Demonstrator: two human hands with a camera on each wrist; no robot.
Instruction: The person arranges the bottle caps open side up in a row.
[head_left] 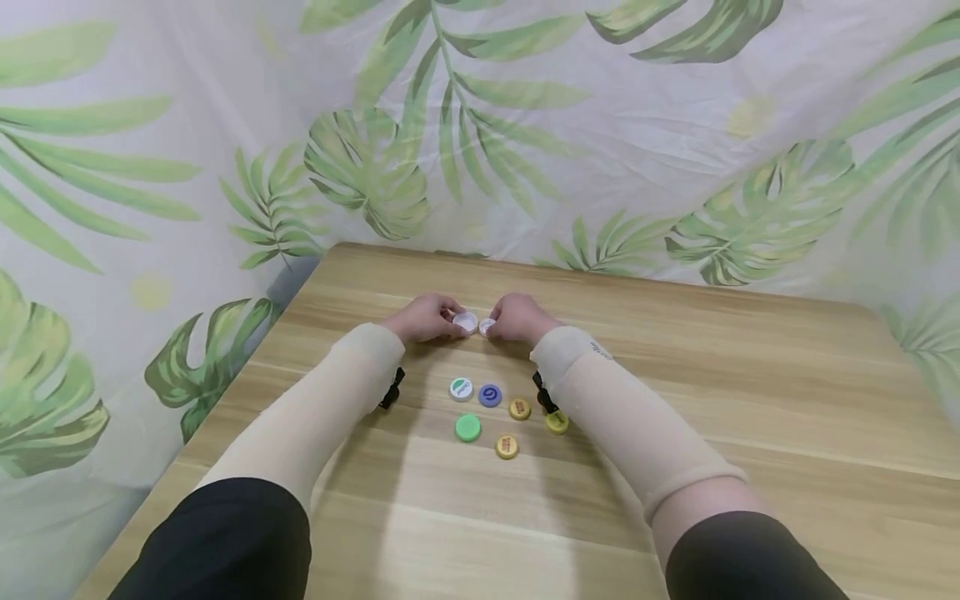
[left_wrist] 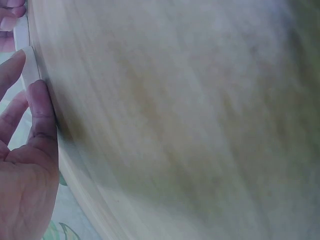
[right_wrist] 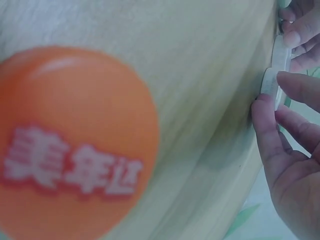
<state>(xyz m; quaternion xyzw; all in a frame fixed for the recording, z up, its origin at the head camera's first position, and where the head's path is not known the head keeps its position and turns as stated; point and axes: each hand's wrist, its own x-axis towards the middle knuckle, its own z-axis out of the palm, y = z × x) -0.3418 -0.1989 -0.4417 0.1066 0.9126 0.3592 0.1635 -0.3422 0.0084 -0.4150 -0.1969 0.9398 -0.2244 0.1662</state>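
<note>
Toward the far side of the wooden table, my left hand (head_left: 426, 318) pinches a white round cap (head_left: 467, 322) between thumb and fingers. Right beside it, my right hand (head_left: 521, 318) pinches a smaller white cap (head_left: 486, 326), also by its edge. The two caps lie side by side with their rims nearly meeting. Seen edge-on in the right wrist view, the smaller cap (right_wrist: 270, 82) stands low at the tabletop, with fingertips at its side. The left wrist view shows the larger cap (left_wrist: 31, 65) between the left thumb and fingers.
Several bottle caps lie nearer on the table (head_left: 750, 383): a white-and-green one (head_left: 461, 389), a blue one (head_left: 490, 395), a green one (head_left: 467, 427), two gold ones (head_left: 519, 407) and a yellow one (head_left: 557, 422) beside the right forearm. A leaf-patterned cloth (head_left: 525, 167) hangs behind.
</note>
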